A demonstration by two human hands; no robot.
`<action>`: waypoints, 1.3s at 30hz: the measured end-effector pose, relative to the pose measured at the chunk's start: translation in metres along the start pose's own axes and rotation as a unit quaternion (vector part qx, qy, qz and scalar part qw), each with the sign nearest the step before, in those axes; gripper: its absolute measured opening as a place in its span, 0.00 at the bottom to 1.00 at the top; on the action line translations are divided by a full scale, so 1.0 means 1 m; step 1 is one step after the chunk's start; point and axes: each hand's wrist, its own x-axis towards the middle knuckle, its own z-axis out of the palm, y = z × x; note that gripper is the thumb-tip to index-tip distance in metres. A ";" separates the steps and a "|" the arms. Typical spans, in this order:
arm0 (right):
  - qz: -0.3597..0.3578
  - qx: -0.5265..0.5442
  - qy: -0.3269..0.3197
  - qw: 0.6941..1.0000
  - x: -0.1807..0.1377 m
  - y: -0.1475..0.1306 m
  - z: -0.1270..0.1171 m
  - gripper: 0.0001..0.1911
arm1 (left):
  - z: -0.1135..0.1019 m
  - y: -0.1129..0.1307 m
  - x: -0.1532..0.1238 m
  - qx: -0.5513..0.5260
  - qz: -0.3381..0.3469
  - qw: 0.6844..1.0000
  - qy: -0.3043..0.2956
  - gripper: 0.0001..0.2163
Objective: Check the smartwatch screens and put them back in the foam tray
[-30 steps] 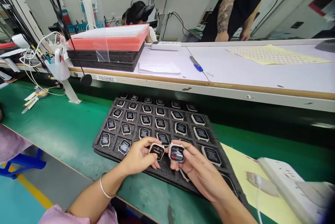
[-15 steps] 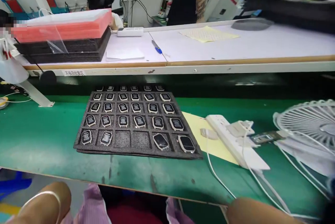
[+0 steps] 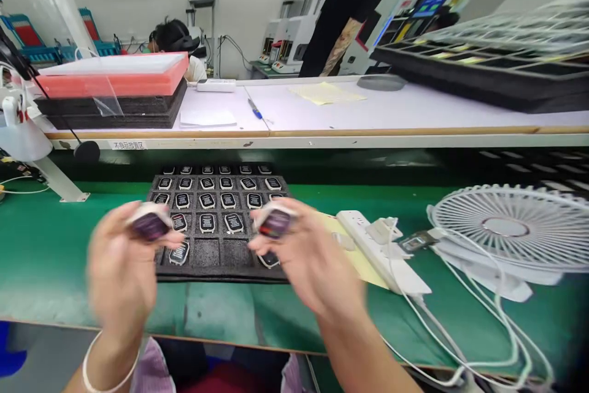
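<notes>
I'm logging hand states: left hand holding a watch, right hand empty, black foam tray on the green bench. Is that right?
The right hand isn't empty: the head view shows it holding a watch too. The left hand does hold another watch, and the black foam tray is on the green bench.

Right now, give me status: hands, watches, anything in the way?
Left hand: holding one watch, blurred. Right hand: holding another watch, blurred. In the way: both hands hide parts of the foam tray; nothing else seen blocking.
</notes>
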 end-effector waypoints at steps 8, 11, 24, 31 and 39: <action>0.098 0.125 -0.074 0.985 0.022 0.045 0.024 0.24 | 0.021 -0.064 0.013 0.016 -0.210 0.975 -0.073 0.20; 0.093 0.095 -0.073 0.989 0.018 0.051 0.023 0.20 | 0.021 -0.068 0.008 0.058 -0.193 0.976 -0.089 0.18; -0.020 -0.157 -0.143 0.977 0.000 0.061 -0.006 0.24 | -0.009 -0.082 0.005 0.405 -0.012 0.884 -0.233 0.23; -0.200 -0.527 -0.117 0.818 0.013 0.061 -0.015 0.22 | -0.006 -0.080 0.008 0.612 0.071 0.728 -0.301 0.22; -0.257 -0.588 0.013 0.767 0.011 0.050 -0.048 0.22 | 0.000 -0.062 0.008 0.680 0.108 0.680 -0.251 0.22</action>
